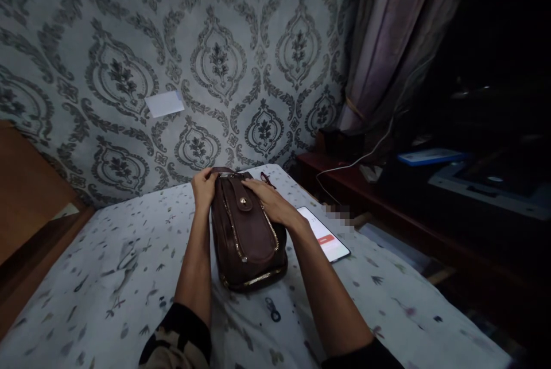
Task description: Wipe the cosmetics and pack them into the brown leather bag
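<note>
A dark brown leather bag (249,231) with gold zips and a round gold clasp rests on the patterned white sheet (142,277). At the bag's far left corner is my left hand (204,186), its fingers closed on the top edge near the strap. My right hand (262,194) lies over the far right side of the bag, fingers stretched across the leather beside the clasp flap. What its fingertips touch at the top is hard to make out.
Right of the bag lies a phone (325,235) with a lit screen. A small dark red item (267,179) sits beyond my right hand. A dark red ledge (370,191) with a white cable runs along the right, and a wooden board (30,191) stands at left.
</note>
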Tool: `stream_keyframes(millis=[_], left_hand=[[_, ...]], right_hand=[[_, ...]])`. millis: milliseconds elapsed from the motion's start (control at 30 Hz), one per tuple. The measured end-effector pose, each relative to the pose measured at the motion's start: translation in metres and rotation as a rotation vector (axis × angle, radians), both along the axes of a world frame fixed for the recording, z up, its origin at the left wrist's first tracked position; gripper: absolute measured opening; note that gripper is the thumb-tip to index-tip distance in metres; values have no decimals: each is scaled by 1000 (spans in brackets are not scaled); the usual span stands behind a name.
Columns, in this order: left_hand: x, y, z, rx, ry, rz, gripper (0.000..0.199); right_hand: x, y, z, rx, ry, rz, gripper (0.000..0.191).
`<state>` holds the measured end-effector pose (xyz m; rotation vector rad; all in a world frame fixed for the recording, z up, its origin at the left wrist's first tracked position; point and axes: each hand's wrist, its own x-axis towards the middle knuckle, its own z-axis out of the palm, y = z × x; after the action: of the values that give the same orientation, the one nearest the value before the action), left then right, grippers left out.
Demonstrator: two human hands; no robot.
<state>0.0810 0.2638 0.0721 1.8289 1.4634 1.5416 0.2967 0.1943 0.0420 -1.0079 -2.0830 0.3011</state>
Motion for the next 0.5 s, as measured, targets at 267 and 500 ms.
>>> stream_keyframes(millis=[267,500], left_hand=[[2,1,0,8,-29,5,21],[5,-4,3,40,-50,3,22]], right_hand=[[0,4,-2,10,-3,10,49],[3,6,-3,18,-15,37,50]])
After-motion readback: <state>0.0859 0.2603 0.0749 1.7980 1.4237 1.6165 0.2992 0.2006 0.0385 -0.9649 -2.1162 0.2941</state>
